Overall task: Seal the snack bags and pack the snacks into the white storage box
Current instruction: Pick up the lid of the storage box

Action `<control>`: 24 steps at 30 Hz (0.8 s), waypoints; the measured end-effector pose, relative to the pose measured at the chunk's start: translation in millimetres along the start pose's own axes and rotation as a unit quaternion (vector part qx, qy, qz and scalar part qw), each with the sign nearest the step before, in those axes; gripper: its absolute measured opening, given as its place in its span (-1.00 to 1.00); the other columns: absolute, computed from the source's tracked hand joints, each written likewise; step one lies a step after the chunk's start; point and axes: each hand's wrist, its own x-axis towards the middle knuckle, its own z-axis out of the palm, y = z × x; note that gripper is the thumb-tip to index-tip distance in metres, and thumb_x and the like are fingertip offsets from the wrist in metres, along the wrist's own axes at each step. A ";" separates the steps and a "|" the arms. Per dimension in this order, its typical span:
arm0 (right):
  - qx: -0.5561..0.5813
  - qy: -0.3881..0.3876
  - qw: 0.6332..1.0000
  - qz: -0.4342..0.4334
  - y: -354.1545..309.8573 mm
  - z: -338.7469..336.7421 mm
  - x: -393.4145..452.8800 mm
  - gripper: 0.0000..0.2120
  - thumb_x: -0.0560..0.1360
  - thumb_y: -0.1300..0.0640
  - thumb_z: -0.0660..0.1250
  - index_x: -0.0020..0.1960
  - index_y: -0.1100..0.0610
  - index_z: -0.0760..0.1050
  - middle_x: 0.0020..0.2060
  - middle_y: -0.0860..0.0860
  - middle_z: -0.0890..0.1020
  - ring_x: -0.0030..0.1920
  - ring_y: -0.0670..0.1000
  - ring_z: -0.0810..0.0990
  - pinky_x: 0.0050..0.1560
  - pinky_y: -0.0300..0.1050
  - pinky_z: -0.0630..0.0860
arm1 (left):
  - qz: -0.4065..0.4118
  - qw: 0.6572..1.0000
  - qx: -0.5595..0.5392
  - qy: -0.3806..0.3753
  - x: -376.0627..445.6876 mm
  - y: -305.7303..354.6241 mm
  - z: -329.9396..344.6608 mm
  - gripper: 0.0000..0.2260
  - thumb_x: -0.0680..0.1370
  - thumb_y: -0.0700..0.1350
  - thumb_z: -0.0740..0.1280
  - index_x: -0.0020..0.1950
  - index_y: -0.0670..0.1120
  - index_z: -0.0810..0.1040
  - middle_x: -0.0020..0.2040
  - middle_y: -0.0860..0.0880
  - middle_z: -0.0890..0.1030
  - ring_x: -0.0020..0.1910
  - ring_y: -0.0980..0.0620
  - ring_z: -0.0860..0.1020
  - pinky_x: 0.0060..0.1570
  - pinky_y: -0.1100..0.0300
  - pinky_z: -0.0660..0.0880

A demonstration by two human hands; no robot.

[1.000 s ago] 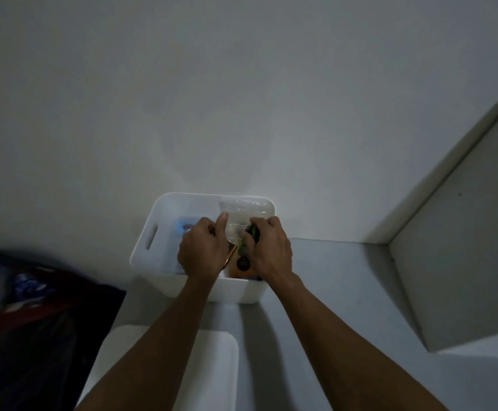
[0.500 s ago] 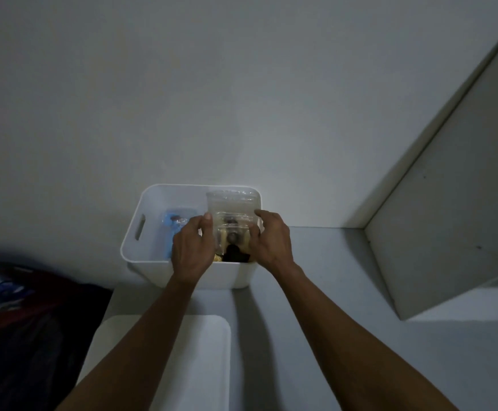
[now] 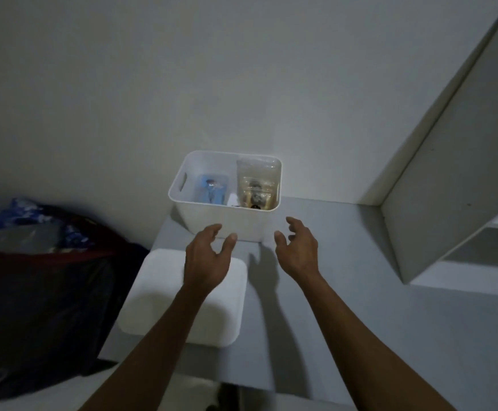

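White storage box sitting at the far edge of the grey table, close against the wall. Holding a clear zip bag of snacks upright along the right inner side, top reaching the rim, and a blue packet lying low on the left half; a small white item showing between them, too dim to identify. Left hand hovering just short of the near wall, grip wide, fingers spread and carrying nothing. Right hand hanging beside it at the near right corner, grip likewise wide and empty, not touching the box. White lid lying flat on the table nearer the body, partly under the left forearm.

Packing looking close to finished; likely calling for the lid next, judging by the empty hands. Risking the tall zip bag catching under the lid and crumpling or popping its seal, since the top is standing level with the rim. Risking, too, a nudge pushing the box askew against the wall. Seal state impossible to confirm in this dim light.
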 end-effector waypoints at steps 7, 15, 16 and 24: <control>0.015 -0.068 0.993 0.097 45.6 51.2 -81.0 -0.55 0.58 0.05 0.31 0.44 0.10 0.36 0.31 0.16 0.52 0.23 0.13 0.55 0.27 0.02 0.49 | -0.092 0.993 0.071 -0.018 -53.5 -104.4 -31.3 -0.59 0.51 0.02 0.43 0.27 -0.17 0.55 0.18 -0.13 0.62 0.14 -0.11 0.58 0.19 0.04 0.46; -0.021 -0.110 0.976 0.188 49.3 127.5 -99.4 -0.46 0.58 0.03 0.30 0.50 0.16 0.27 0.37 0.18 0.48 0.34 0.19 0.47 0.35 -0.03 0.37 | -0.208 0.969 0.118 -0.059 -32.1 -203.5 -76.5 -0.44 0.54 0.06 0.37 0.45 -0.18 0.37 0.42 -0.21 0.40 0.40 -0.20 0.36 0.38 -0.06 0.31; -0.023 -0.107 0.973 0.202 48.5 139.3 -98.4 -0.44 0.58 0.03 0.30 0.51 0.16 0.24 0.37 0.19 0.48 0.35 0.20 0.47 0.35 -0.03 0.36 | -0.218 0.967 0.118 -0.063 -24.8 -215.4 -81.4 -0.42 0.54 0.06 0.38 0.46 -0.20 0.35 0.42 -0.23 0.39 0.40 -0.22 0.35 0.37 -0.07 0.32; -0.035 -0.036 0.959 0.281 51.1 187.3 -101.2 -0.38 0.59 0.01 0.28 0.56 0.12 0.14 0.43 0.18 0.41 0.40 0.24 0.39 0.40 0.08 0.32 | -0.245 0.955 0.086 -0.142 16.6 -267.9 -88.9 -0.29 0.58 0.05 0.33 0.58 -0.20 0.08 0.53 -0.24 0.23 0.48 -0.23 0.24 0.45 -0.03 0.19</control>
